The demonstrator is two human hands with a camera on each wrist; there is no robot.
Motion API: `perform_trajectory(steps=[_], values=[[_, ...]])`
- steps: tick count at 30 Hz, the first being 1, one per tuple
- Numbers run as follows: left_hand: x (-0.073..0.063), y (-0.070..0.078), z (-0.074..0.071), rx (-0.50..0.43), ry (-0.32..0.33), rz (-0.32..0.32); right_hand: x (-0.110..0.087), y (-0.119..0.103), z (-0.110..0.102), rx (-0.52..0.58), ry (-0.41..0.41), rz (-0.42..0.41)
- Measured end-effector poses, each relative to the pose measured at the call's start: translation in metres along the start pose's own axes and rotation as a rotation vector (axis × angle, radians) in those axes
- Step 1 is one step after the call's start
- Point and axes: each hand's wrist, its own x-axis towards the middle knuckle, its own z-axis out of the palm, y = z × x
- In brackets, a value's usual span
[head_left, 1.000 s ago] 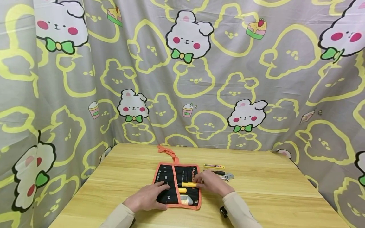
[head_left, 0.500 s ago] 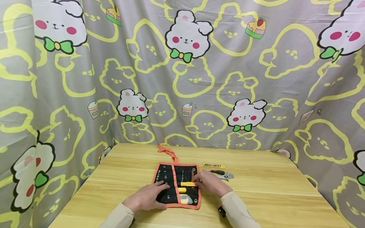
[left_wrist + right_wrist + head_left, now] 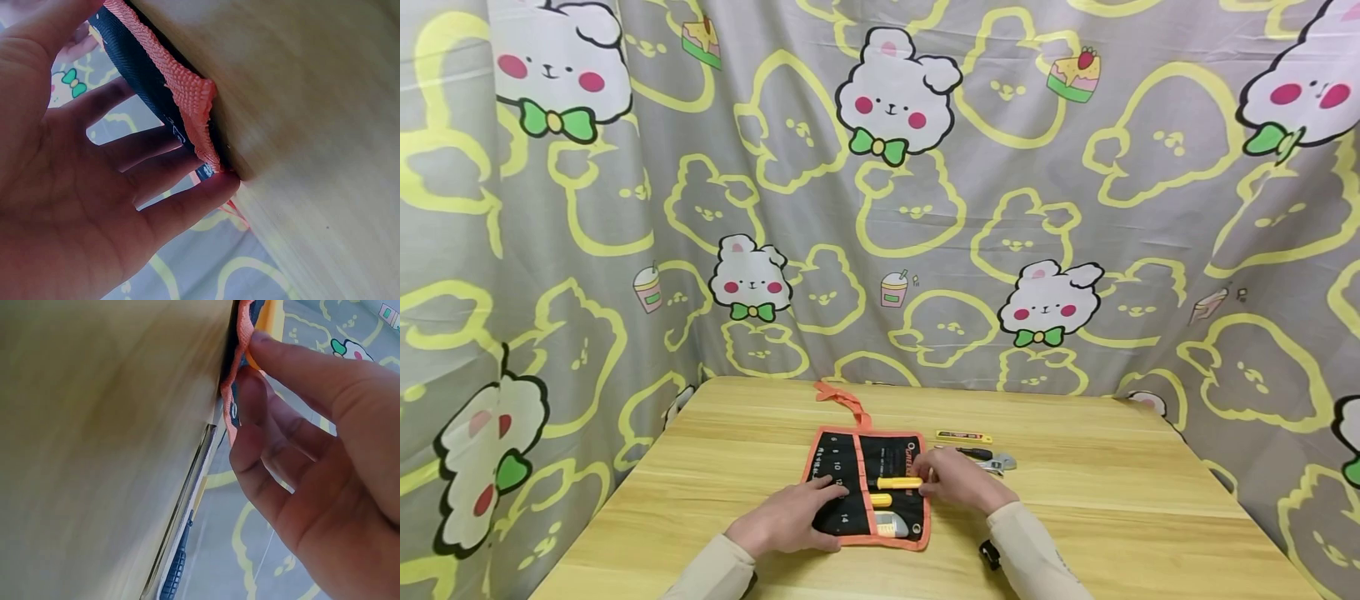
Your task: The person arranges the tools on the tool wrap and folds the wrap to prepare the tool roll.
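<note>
A black tool pouch (image 3: 891, 458) with orange trim lies unrolled on the table. My left hand (image 3: 797, 512) rests flat on its numbered left part, fingers spread; in the left wrist view the fingers (image 3: 181, 212) reach along the orange edge. With fingertips at the pouch's right edge, my right hand (image 3: 958, 482) pinches the end of a yellow-handled screwdriver (image 3: 895, 483), whose other end points at the orange band. In the right wrist view, the yellow handle (image 3: 270, 322) shows beyond my thumb. Below it, a second yellow handle (image 3: 881, 500) and a grey-and-yellow utility knife (image 3: 891, 525) sit in pockets.
Right of the pouch lie a yellow flat case (image 3: 964, 437), a black-handled tool (image 3: 976, 454) and an adjustable wrench (image 3: 1002, 463), partly behind my right hand. An orange tie strap (image 3: 842, 398) trails from the pouch's far side. A patterned curtain (image 3: 880, 208) surrounds the wooden table (image 3: 1112, 500).
My right fingers have shifted slightly right, toward the end of the screwdriver handle, and more of the handle shows. My left hand stays in place on the pouch.
</note>
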Motion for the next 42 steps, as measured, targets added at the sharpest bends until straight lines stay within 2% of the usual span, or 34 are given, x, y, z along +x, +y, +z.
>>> perform_trajectory(steps=[9, 19, 22, 27, 30, 42], values=[[-0.0006, -0.002, -0.0001, -0.005, -0.004, 0.002, 0.0031, -0.0054, 0.0014, -0.05, 0.015, -0.017], [-0.0003, -0.0014, -0.0007, 0.002, -0.003, 0.003, 0.0074, -0.006, 0.0032, -0.12, 0.015, -0.153], [-0.0004, -0.0009, -0.0007, 0.004, -0.004, 0.003, 0.0063, -0.0058, 0.0037, -0.095, 0.009, -0.125], [-0.0003, -0.0003, -0.0004, 0.006, -0.003, 0.005, 0.0028, -0.0033, 0.0026, -0.004, -0.005, 0.001], [-0.0001, -0.0002, -0.0004, 0.004, -0.003, 0.006, 0.0018, -0.0009, 0.002, 0.026, -0.006, 0.039], [0.0004, -0.0003, -0.0008, 0.004, -0.005, 0.01, 0.0051, -0.0058, 0.0001, -0.028, 0.018, -0.01]])
